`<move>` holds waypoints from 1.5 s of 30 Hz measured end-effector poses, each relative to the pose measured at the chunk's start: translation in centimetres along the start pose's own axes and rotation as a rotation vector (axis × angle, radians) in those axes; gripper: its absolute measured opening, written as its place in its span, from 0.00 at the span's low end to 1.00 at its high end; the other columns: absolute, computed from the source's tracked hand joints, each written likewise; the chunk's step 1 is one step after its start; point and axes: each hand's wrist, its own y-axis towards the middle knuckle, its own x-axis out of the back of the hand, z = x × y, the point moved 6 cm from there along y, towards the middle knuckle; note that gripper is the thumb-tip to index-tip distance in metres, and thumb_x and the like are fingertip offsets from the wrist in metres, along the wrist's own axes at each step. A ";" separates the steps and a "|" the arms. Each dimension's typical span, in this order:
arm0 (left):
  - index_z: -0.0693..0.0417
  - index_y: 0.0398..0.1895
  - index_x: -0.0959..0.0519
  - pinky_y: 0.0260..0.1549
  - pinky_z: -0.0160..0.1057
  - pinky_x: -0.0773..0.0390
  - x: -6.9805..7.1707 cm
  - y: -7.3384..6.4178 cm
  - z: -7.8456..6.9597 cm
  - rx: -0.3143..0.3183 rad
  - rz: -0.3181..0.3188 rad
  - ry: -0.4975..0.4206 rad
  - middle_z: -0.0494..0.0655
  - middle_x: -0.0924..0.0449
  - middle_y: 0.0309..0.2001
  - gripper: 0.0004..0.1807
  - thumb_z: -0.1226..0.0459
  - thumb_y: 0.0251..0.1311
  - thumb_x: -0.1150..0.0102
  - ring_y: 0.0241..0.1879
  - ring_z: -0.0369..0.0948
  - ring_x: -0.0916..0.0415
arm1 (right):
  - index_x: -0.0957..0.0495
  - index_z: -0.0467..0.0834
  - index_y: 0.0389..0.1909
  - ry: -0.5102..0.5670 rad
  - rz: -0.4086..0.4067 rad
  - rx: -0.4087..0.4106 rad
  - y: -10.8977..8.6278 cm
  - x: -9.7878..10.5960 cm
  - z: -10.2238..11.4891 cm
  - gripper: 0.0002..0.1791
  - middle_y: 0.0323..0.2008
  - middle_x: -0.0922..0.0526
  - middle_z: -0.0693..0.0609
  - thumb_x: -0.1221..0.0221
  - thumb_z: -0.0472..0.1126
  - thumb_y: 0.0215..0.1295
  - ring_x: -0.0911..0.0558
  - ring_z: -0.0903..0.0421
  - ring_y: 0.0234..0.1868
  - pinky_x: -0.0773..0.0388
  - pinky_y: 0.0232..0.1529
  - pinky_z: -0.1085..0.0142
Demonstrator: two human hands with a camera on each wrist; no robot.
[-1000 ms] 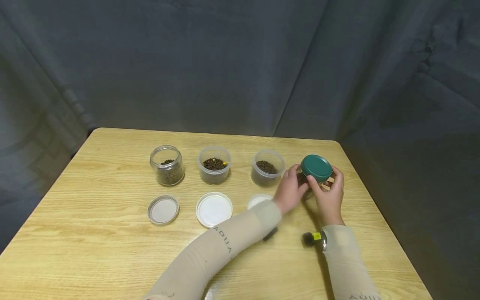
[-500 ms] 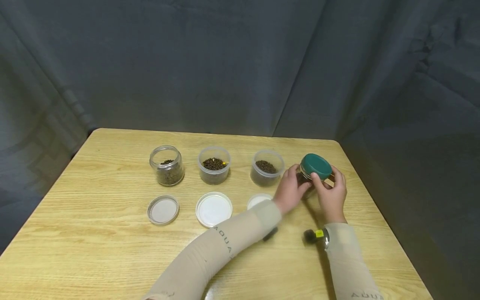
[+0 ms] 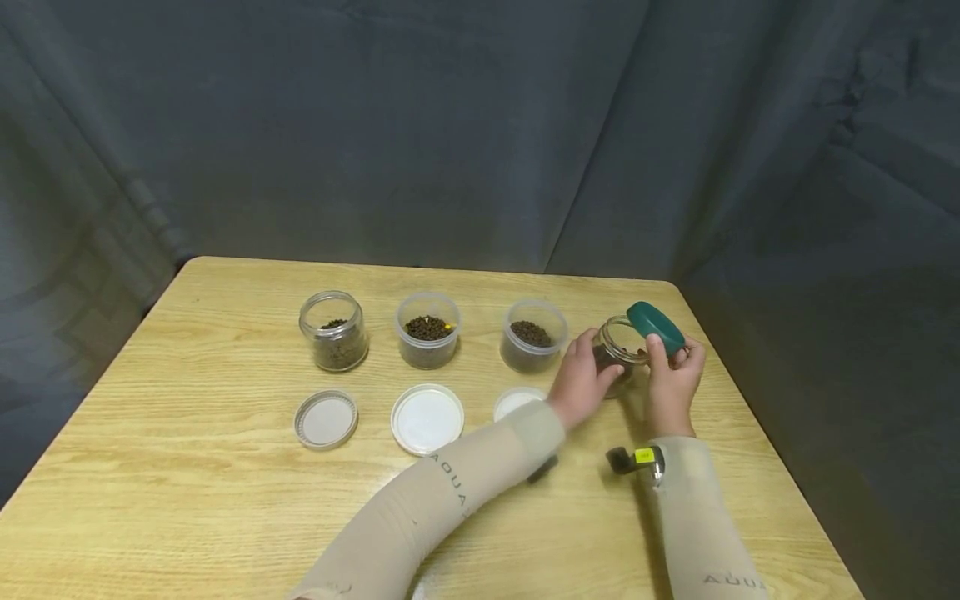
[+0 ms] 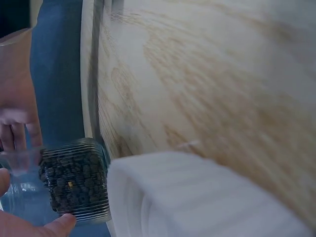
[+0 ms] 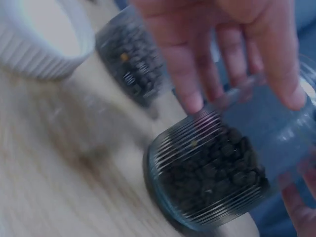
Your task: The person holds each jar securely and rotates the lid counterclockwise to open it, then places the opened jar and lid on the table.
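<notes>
A clear glass jar (image 3: 619, 385), ribbed near its base and partly filled with dark brown pellets, stands at the right of the table. My left hand (image 3: 579, 382) grips it from the left, the thumb on its near side. Over its right edge a green lid (image 3: 656, 328) is tilted, held by my right hand (image 3: 673, 390) with the thumb on top. The jar's mouth shows beside the lid. Seen from the right wrist, pellets (image 5: 212, 170) fill the lower part of the jar. The left wrist view shows the same jar (image 4: 76, 180) past my left thumb.
To the left stand an uncovered glass jar (image 3: 342, 348) and two clear plastic tubs (image 3: 428, 353) (image 3: 529, 358), all holding dark pellets. In front of them lie a pale lid (image 3: 327, 419), a white lid (image 3: 428, 419) and another white lid (image 3: 517, 399), partly behind my left sleeve.
The green lid has come up off the jar, moving right and tipping, in my right hand. My left hand has stayed on the jar.
</notes>
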 end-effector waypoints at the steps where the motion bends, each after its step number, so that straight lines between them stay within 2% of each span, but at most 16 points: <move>1: 0.62 0.75 0.41 0.69 0.38 0.32 -0.1 0.0 0.0 0.001 0.002 -0.002 0.59 0.31 0.68 0.38 0.56 0.69 0.38 0.67 0.48 0.30 | 0.39 0.50 0.56 0.067 -0.010 -0.003 -0.1 0.1 0.1 0.18 0.50 0.23 0.54 0.41 0.40 0.74 0.24 0.61 0.52 0.24 0.57 0.70; 5: 0.61 0.75 0.41 0.69 0.39 0.32 -0.2 0.1 0.0 0.001 0.001 -0.018 0.59 0.32 0.68 0.38 0.57 0.69 0.38 0.67 0.49 0.31 | 0.40 0.49 0.56 0.277 -0.035 0.002 -0.2 0.8 0.5 0.20 0.56 0.25 0.49 0.41 0.35 0.72 0.24 0.56 0.58 0.22 0.60 0.63; 8: 0.60 0.75 0.41 0.69 0.39 0.32 -0.3 0.1 0.1 0.007 0.002 -0.029 0.60 0.32 0.69 0.37 0.57 0.69 0.38 0.68 0.50 0.31 | 0.41 0.47 0.58 0.348 -0.046 0.030 -0.5 1.6 0.9 0.22 0.59 0.26 0.46 0.41 0.32 0.71 0.24 0.54 0.60 0.21 0.60 0.62; 15: 0.60 0.76 0.42 0.68 0.39 0.31 -0.8 0.7 0.2 0.017 0.016 -0.031 0.60 0.33 0.70 0.38 0.56 0.69 0.39 0.68 0.49 0.31 | 0.43 0.45 0.63 0.432 -0.003 0.112 -1.6 3.3 1.8 0.27 0.62 0.32 0.42 0.44 0.26 0.71 0.24 0.50 0.58 0.18 0.55 0.66; 19: 0.61 0.75 0.42 0.67 0.39 0.30 -0.9 1.2 0.0 0.020 0.020 -0.031 0.60 0.32 0.69 0.38 0.56 0.69 0.38 0.67 0.49 0.30 | 0.45 0.47 0.65 0.405 0.019 0.088 -2.0 4.3 1.7 0.30 0.63 0.37 0.44 0.47 0.23 0.70 0.29 0.50 0.60 0.18 0.55 0.69; 21: 0.61 0.75 0.42 0.67 0.39 0.29 -0.8 1.4 -0.1 0.034 0.023 -0.037 0.60 0.32 0.68 0.38 0.56 0.69 0.38 0.67 0.50 0.30 | 0.46 0.49 0.67 0.319 0.024 0.045 -2.0 4.7 1.3 0.32 0.62 0.41 0.48 0.46 0.24 0.70 0.30 0.52 0.61 0.19 0.54 0.72; 26: 0.61 0.75 0.42 0.66 0.40 0.27 -0.5 1.9 -0.4 0.064 0.021 -0.048 0.60 0.32 0.68 0.37 0.57 0.69 0.39 0.66 0.50 0.29 | 0.47 0.55 0.71 -0.020 0.081 -0.073 -1.9 5.4 -0.3 0.39 0.61 0.46 0.54 0.40 0.29 0.68 0.28 0.58 0.59 0.22 0.48 0.79; 30: 0.61 0.75 0.42 0.65 0.39 0.27 -0.3 2.2 -0.5 0.067 0.015 -0.035 0.59 0.31 0.66 0.37 0.57 0.69 0.39 0.65 0.49 0.29 | 0.47 0.55 0.75 -0.298 0.162 -0.091 -1.8 5.2 -1.0 0.43 0.66 0.46 0.51 0.35 0.34 0.66 0.32 0.59 0.59 0.25 0.49 0.81; 32: 0.60 0.74 0.41 0.65 0.39 0.27 -0.3 2.4 -0.5 0.070 0.010 -0.031 0.59 0.30 0.66 0.37 0.57 0.69 0.38 0.65 0.48 0.28 | 0.48 0.52 0.77 -0.461 0.224 -0.054 -2.0 4.9 -1.1 0.45 0.68 0.48 0.47 0.34 0.37 0.65 0.34 0.55 0.59 0.25 0.51 0.76; 34: 0.60 0.74 0.41 0.65 0.39 0.27 -0.3 2.7 -0.6 0.076 0.008 -0.030 0.58 0.30 0.65 0.37 0.57 0.69 0.38 0.64 0.48 0.28 | 0.48 0.48 0.78 -0.605 0.298 -0.006 -2.2 4.4 -1.0 0.47 0.70 0.49 0.42 0.32 0.40 0.63 0.35 0.48 0.60 0.25 0.55 0.66; 38: 0.60 0.74 0.41 0.65 0.39 0.26 -0.2 3.3 -0.6 0.090 0.004 -0.022 0.58 0.30 0.65 0.37 0.57 0.69 0.38 0.64 0.48 0.28 | 0.47 0.43 0.79 -0.770 0.453 0.038 -2.7 3.4 -1.2 0.51 0.68 0.47 0.32 0.29 0.47 0.61 0.34 0.35 0.60 0.27 0.59 0.42; 42: 0.59 0.74 0.41 0.64 0.40 0.25 -0.4 3.8 -0.5 0.100 0.000 -0.007 0.58 0.30 0.64 0.36 0.57 0.69 0.37 0.63 0.48 0.28 | 0.45 0.39 0.78 -0.871 0.569 0.037 -3.1 2.6 -1.5 0.53 0.64 0.42 0.30 0.27 0.52 0.58 0.32 0.34 0.60 0.30 0.61 0.36; 45: 0.58 0.74 0.41 0.63 0.39 0.25 -0.6 4.2 -0.4 0.110 0.006 0.004 0.57 0.30 0.64 0.37 0.57 0.69 0.37 0.63 0.48 0.27 | 0.43 0.36 0.76 -0.935 0.622 0.054 -3.4 2.3 -1.6 0.55 0.61 0.39 0.29 0.26 0.53 0.56 0.31 0.33 0.58 0.28 0.56 0.36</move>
